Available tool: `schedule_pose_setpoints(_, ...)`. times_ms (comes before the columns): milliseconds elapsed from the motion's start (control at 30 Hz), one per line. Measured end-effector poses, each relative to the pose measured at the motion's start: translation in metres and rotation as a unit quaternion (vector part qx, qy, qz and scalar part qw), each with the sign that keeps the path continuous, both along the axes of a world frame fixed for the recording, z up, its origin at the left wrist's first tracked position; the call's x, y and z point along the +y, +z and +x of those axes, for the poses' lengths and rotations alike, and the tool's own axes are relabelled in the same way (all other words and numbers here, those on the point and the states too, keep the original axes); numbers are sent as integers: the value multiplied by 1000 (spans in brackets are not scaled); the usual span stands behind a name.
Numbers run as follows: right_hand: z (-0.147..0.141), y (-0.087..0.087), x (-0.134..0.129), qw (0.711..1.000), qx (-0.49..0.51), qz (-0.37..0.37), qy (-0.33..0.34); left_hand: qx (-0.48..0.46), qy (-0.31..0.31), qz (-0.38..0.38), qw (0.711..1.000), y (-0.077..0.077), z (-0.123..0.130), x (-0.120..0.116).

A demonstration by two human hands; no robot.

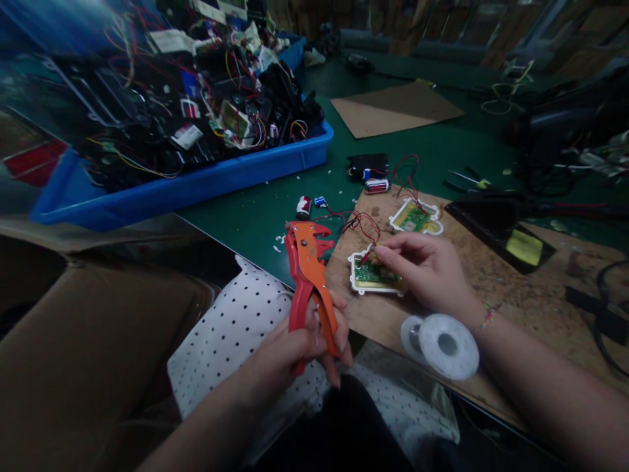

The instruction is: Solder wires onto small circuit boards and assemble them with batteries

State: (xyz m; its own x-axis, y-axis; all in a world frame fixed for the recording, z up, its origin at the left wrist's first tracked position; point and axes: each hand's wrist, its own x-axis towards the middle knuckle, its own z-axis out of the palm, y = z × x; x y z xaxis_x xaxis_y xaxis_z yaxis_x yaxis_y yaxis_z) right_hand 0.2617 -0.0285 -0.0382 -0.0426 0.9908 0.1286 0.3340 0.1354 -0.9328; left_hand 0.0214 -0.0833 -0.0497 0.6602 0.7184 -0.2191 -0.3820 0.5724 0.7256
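Note:
Wrapped around the handles of orange-and-red wire strippers (305,262) is my left hand (299,344); the tool's jaws point up and away from me. My right hand (427,265) pinches thin wires (374,241) above a green circuit board (376,278) in a white frame, which lies on a brown board. Red and black leads run from there toward a blue connector (320,202) and a small red-and-white battery (303,207). Behind my right hand lies a second framed circuit board (417,216), wired to another battery (377,186) beside a black casing (368,165).
A blue tray (289,157) heaped with wired black parts stands at the left. A solder spool (447,347) sits near the front edge, by my right wrist. Farther right are a black stand with a yellow sponge (525,248) and pliers (472,180). Cardboard (398,108) lies behind.

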Motion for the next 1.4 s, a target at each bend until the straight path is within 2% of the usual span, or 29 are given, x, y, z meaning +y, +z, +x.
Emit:
schedule_pose_setpoints(133,2,-1,0,1000,8,3,4,29,0,19,999,2,-2,-3)
schedule_pose_setpoints(333,2,-2,1,1000,7,10,7,10,16,29,999,5,1,-3)
schedule_pose_setpoints(433,4,-2,-4,998,-16,46,-42,28,50,56,997,16,-5,4)
schedule_pose_setpoints(500,9,0,-8,990,-35,84,-107,76,118,93,986,26,-16,13)
schedule_pose_setpoints(567,18,2,-12,979,-70,130,-142,152,210,141,956,35,-32,26)
schedule_pose_setpoints(633,28,5,-12,968,-139,187,-91,286,284,181,897,39,-53,44)
schedule_pose_setpoints(667,33,6,-11,957,-188,216,-38,378,299,202,853,38,-65,55)
schedule_pose_setpoints(700,37,6,-9,941,-238,239,22,486,296,226,790,36,-77,66)
schedule_pose_setpoints(733,41,7,-7,922,-283,254,74,536,294,229,758,33,-89,78)
schedule_pose_setpoints(800,46,9,-2,894,-340,263,129,610,288,230,701,26,-111,100)
schedule_pose_setpoints(900,51,13,3,888,-357,245,156,676,261,256,639,20,-131,125)
schedule_pose_setpoints(1000,60,18,6,882,-375,226,174,705,246,301,593,21,-134,136)
schedule_pose_setpoints(1133,76,18,12,869,-410,226,160,706,243,379,547,34,-116,140)
schedule_pose_setpoints(1200,82,14,14,870,-404,243,144,696,221,423,537,43,-98,143)
schedule_pose_setpoints(1267,84,10,15,880,-377,266,113,683,169,465,537,51,-73,151)
schedule_pose_setpoints(1400,77,8,11,893,-322,314,10,653,61,525,543,51,-17,182)
